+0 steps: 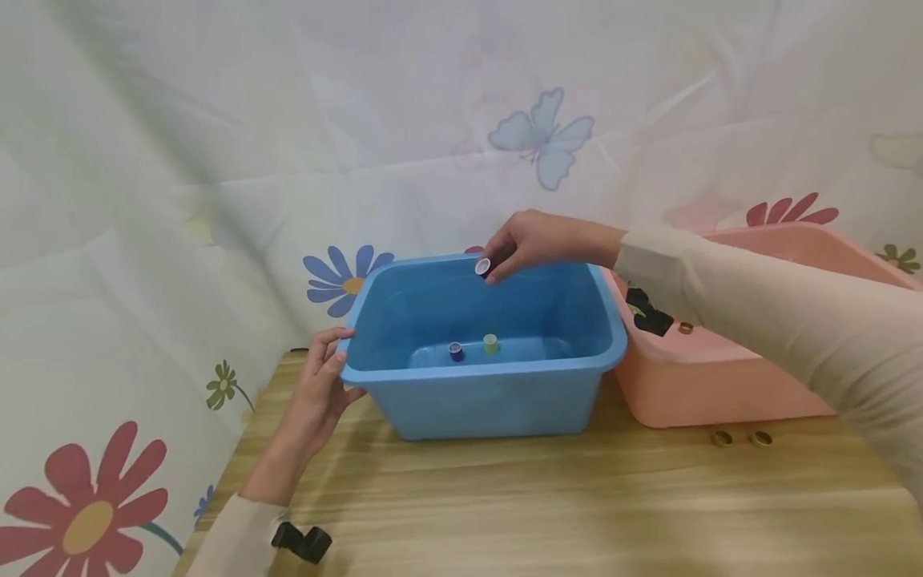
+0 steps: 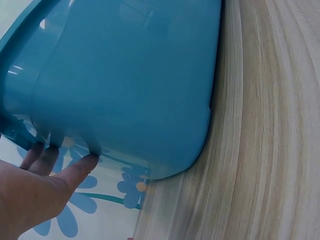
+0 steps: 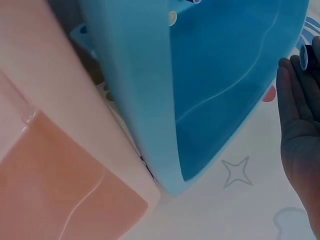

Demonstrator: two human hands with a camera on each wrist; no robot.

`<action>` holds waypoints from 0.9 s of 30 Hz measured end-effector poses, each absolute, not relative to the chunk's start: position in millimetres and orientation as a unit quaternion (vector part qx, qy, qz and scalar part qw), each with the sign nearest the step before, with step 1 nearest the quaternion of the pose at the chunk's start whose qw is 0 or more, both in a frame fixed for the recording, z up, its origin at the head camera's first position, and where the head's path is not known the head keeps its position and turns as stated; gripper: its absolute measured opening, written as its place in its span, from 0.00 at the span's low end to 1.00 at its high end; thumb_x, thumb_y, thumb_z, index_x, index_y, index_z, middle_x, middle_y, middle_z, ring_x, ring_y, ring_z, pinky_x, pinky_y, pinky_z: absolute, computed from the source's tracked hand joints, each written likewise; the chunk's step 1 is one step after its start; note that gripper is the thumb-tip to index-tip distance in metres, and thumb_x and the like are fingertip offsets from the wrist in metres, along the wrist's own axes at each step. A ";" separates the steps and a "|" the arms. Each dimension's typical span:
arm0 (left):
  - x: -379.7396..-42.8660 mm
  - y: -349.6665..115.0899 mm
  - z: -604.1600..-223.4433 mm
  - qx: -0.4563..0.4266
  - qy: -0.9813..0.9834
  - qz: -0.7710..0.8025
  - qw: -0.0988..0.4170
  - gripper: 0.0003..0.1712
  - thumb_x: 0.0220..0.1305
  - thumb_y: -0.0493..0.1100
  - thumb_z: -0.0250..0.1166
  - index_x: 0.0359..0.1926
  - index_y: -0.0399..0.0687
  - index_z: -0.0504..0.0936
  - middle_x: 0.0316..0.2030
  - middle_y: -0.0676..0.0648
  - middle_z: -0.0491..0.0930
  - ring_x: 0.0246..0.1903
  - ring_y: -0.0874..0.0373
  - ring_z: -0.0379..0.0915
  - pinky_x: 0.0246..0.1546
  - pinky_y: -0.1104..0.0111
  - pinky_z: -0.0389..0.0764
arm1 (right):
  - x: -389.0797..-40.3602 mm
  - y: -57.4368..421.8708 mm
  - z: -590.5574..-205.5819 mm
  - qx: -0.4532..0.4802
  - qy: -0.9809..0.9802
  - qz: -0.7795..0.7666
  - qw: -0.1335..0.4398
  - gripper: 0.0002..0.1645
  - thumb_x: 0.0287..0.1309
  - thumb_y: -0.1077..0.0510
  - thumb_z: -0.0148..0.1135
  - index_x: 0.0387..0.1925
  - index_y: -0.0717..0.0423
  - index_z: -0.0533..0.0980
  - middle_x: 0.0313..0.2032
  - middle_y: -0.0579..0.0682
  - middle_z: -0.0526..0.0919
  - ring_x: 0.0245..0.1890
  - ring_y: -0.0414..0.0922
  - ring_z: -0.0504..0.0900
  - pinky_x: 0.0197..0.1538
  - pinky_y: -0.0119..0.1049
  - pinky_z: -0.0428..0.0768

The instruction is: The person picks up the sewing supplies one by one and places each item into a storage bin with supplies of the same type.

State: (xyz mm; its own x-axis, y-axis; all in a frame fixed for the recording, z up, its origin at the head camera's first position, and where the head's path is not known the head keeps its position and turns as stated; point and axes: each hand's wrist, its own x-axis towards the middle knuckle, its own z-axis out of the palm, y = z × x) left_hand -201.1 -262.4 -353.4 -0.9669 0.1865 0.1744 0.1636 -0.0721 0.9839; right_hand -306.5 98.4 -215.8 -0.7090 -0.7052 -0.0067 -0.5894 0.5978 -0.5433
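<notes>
My right hand is over the back part of the blue plastic tub, pinching a small dark cap with a pale inside between thumb and fingers. That cap also shows at the right edge of the right wrist view. At the tub's left end, my left hand grips the rim, fingers over the edge and thumb side below. In the left wrist view its fingertips touch the tub wall. On the tub's floor lie a dark purple cap and a pale green cap.
A pink tub stands right beside the blue one, partly behind my right sleeve, with a small brown ring inside. Two brass-coloured rings lie on the wooden table before it. A flower-printed curtain hangs behind.
</notes>
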 end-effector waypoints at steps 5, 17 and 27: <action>-200.3 -263.4 -353.2 0.123 0.684 0.719 0.003 0.16 0.78 0.46 0.49 0.62 0.64 0.65 0.69 0.44 0.58 0.65 0.37 0.61 0.54 0.43 0.73 | -305.2 92.9 -209.9 -0.380 0.881 -0.243 0.139 0.20 0.60 0.49 0.73 0.53 0.49 0.85 0.44 0.44 0.89 0.50 0.43 0.87 0.55 0.41 0.81; -201.0 -263.1 -352.3 0.114 0.678 0.726 0.001 0.15 0.79 0.46 0.50 0.62 0.63 0.65 0.68 0.45 0.58 0.66 0.40 0.60 0.53 0.49 0.74 | -337.1 74.0 -214.2 -0.361 0.875 -0.272 0.171 0.19 0.62 0.51 0.72 0.54 0.51 0.85 0.46 0.48 0.88 0.47 0.45 0.87 0.56 0.41 0.81; -199.3 -263.4 -353.3 0.107 0.680 0.725 -0.003 0.15 0.78 0.47 0.50 0.62 0.63 0.66 0.68 0.45 0.59 0.65 0.42 0.63 0.55 0.44 0.72 | -349.8 73.2 -239.0 -0.385 0.829 -0.306 0.266 0.17 0.62 0.59 0.71 0.53 0.54 0.85 0.49 0.54 0.88 0.53 0.47 0.84 0.60 0.42 0.78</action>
